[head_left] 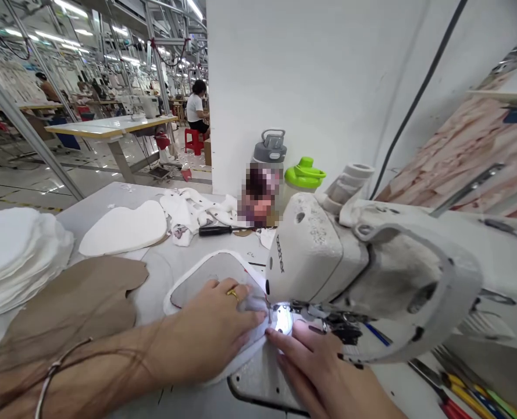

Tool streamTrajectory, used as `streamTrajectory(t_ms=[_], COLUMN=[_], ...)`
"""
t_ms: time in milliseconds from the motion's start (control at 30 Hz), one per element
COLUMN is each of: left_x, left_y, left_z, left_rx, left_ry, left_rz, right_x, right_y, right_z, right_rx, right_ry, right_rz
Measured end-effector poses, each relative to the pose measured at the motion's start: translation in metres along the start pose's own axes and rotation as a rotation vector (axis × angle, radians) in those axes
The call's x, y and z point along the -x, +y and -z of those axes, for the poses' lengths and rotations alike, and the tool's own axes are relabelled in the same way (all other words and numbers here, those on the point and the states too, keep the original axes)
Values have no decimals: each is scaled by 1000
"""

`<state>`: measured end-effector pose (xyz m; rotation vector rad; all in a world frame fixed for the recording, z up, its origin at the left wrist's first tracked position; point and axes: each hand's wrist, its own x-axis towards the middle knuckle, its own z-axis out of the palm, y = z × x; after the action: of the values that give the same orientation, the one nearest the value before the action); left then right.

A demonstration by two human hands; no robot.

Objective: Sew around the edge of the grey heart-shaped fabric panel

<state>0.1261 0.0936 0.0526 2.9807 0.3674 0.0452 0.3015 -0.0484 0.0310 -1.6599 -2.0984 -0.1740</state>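
Note:
A padded white fabric piece [214,285] with a grey centre and a rounded outline lies on the sewing machine's bed, its edge under the presser foot [306,311]. My left hand [206,331], wearing a gold ring, lies flat on the piece and presses it down. My right hand [310,364] rests in front of the needle, its fingertips on the fabric's edge. Above them the white sewing machine head [310,250] overhangs the work, and a lamp lights the needle area.
On the table at left are a stack of white padded pieces [18,256], a tan pattern sheet [66,308], and a white heart-shaped piece [122,228]. A black-handled screwdriver [214,230] lies beyond. Bottles [269,148] stand behind. Colour-handled tools [467,390] lie at lower right.

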Motion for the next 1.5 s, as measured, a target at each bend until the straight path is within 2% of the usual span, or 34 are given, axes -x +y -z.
streamTrajectory(t_ms=[100, 267, 400, 500, 633, 767, 867, 1033, 1200, 1267, 1333, 1500], left_x=[2, 2, 1, 1, 5, 10, 9, 5, 3, 1, -1, -4], left_y=[-11, 6, 23, 26, 19, 11, 11, 13, 10, 8, 5, -8], left_z=[5, 4, -8, -13, -2, 12, 13, 1, -13, -17, -18, -11], left_rx=[0, -26, -51, -5, 97, 107, 64, 29, -9, -2, 38, 129], left_ry=[-21, -105, -55, -19, -88, -165, -147, -127, -30, 18, 46, 41], left_rz=[-93, 77, 123, 138, 113, 32, 54, 99, 98, 103, 77, -151], right_x=[1, 4, 5, 3, -2, -4, -2, 2, 6, 7, 6, -2], right_y=[0, 2, 4, 4, 2, 0, -1, 0, 3, 2, 1, -2], right_z=[0, 0, -4, -6, 2, 13, 11, 4, 4, 4, 4, 5], right_rx=[-19, -18, -24, -17, -28, -163, -185, -139, -92, -54, -42, -34], right_ry=[-12, 38, 1, 0, 56, -58, -74, -37, -140, -126, -70, 5], right_rz=[-9, -26, -16, -44, -27, 14, -38, -97, -6, -12, -33, -23])
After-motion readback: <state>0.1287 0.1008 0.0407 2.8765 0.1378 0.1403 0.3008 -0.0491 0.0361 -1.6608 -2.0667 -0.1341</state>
